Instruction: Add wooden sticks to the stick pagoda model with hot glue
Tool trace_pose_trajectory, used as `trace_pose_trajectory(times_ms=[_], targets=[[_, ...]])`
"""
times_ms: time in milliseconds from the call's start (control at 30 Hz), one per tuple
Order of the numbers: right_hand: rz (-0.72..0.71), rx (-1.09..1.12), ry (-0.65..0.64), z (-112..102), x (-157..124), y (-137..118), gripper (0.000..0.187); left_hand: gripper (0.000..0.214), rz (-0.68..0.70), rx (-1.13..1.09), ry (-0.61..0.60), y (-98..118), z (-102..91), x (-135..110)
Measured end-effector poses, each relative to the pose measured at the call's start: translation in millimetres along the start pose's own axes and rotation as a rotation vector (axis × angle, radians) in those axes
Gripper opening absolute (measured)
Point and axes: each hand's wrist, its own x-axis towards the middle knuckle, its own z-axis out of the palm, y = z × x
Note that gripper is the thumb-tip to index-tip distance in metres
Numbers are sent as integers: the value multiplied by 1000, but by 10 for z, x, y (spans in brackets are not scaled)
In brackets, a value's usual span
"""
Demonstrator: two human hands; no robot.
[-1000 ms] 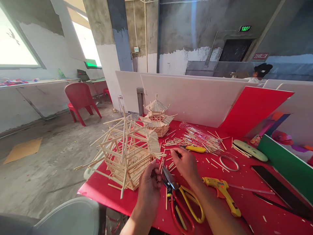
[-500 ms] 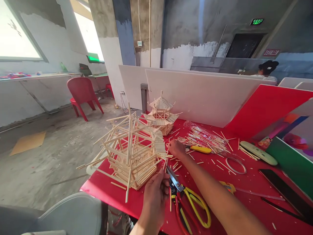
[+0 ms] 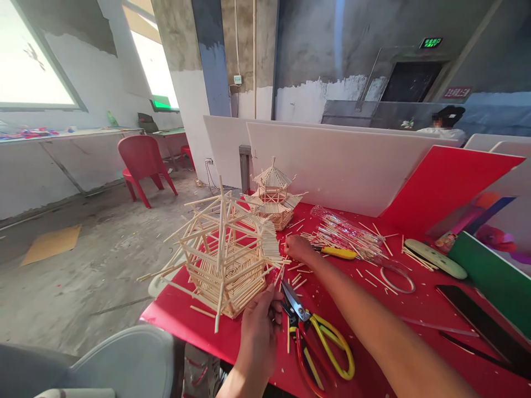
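A half-built pavilion of thin wooden sticks [image 3: 222, 260] lies tilted on the red table [image 3: 373, 309]. My left hand [image 3: 259, 326] is closed in a pinch just right of it, holding a few short sticks by the blades of the red-and-yellow scissors [image 3: 315, 340]. My right hand [image 3: 299, 249] reaches forward, fingers curled down onto the loose sticks [image 3: 296, 276] scattered between the model and a yellow utility knife [image 3: 338, 253]. A finished small stick pavilion [image 3: 271, 193] stands behind.
A clear bag of sticks [image 3: 348, 232], a tape ring [image 3: 397, 279], a green oval piece [image 3: 435, 258], dark flat strips [image 3: 477, 320] and a green board [image 3: 489, 282] lie to the right. White and red panels [image 3: 340, 166] wall the back. A red chair [image 3: 143, 163] stands on the floor left; another person [image 3: 446, 124] sits behind the panels.
My right hand has moved from beside the scissors forward to the loose sticks near the yellow knife. My forearm now covers the yellow glue gun. My left hand stays pinched by the model.
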Motion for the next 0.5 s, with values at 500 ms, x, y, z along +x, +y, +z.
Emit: trace_pose_trajectory(times_ms=[500], targets=[[-4,43,-161,-206,144,68,36,43,79,-2,37,80,84,-74]])
